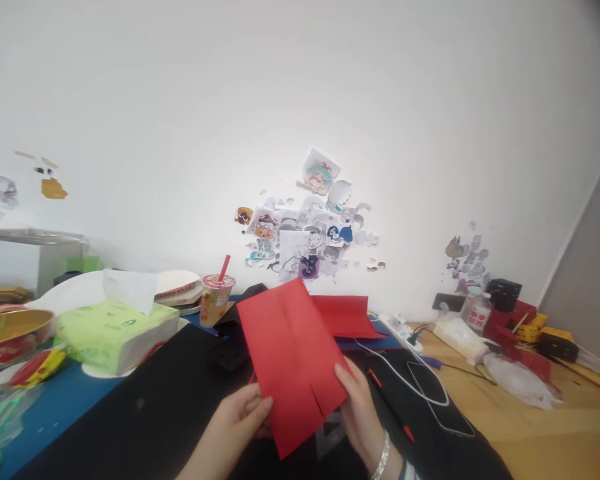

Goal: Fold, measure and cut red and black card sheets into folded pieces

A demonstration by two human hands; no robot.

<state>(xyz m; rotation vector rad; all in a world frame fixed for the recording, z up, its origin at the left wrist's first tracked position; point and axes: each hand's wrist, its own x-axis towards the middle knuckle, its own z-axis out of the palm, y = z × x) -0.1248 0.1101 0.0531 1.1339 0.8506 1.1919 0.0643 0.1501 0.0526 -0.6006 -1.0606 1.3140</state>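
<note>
Two bare hands hold up a folded red paper [293, 353] at the lower centre of the frame, tilted above a black mat [125, 420]. Your left hand [247, 413] pinches its lower left edge, thumb on the front face and fingers curled behind. Your right hand [360, 403] grips the lower right edge, its thumb also on the front; the fingers behind the paper are largely hidden. Down the face of the sheet runs a lengthwise line, which parts into a narrow dark slit at the bottom edge. A silvery bracelet [381, 457] circles your right wrist.

Just behind, right of centre, lies a second red paper [347, 317], partly covered by the one you hold. To the right of your hands, a black-and-red pen [391, 407] rests on the mat near a looping white cable [405, 385] and a dark phone [455, 421]. Left of centre stand a lidded drink cup [216, 303] with a red straw and a pale green tissue pack [95, 337].
</note>
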